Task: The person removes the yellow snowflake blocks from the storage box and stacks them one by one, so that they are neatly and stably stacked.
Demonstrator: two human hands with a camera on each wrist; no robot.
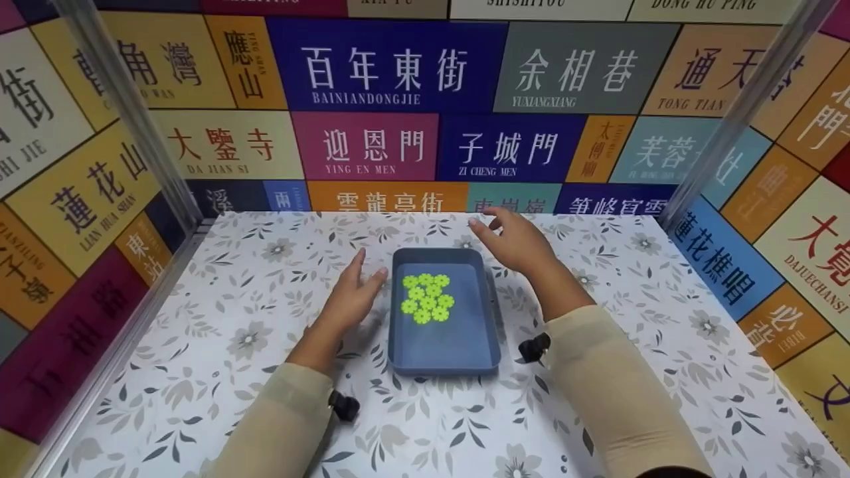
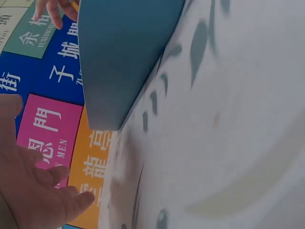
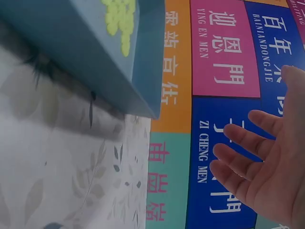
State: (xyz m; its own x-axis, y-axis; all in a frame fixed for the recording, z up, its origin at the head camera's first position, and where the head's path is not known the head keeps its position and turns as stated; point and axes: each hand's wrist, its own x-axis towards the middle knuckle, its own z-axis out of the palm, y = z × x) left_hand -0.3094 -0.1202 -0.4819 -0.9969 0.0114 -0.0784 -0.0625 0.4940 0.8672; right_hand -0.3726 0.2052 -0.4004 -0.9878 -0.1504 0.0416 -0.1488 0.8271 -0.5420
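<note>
Presently observe one blue-grey rectangular tray [image 1: 451,348] flat on its base near the middle of a white table [image 1: 412,425] printed with grey and beige leaves and flowers, set lengthwise from near to far. Inside, on the tray floor, record a cluster of yellow-green flower-shaped pieces [image 1: 428,303], lying close together toward the left wall and mostly within the far half.

Next, find the left hand [image 1: 348,299] just beside the tray's left wall, apart from it. Note thumb and fingers apart, with the thumb nearest the wall. Confirm the same parted grip in the left wrist view, next to the tray's outer side.

Locate the right hand [image 1: 521,242] near the tray's far right corner, also apart from it. Note a gap between thumb and fingers, and separated, slightly bent fingers in the right wrist view. Cannot tell exact height above the table.

Record beige sleeves [image 1: 617,385] on both arms, with small black devices [image 1: 534,347] at the cuffs. Behind and to both sides, see coloured wall panels [image 1: 385,66] bearing Chinese characters and Latin lettering. At the corners, note see-through posts [image 1: 126,99].
</note>
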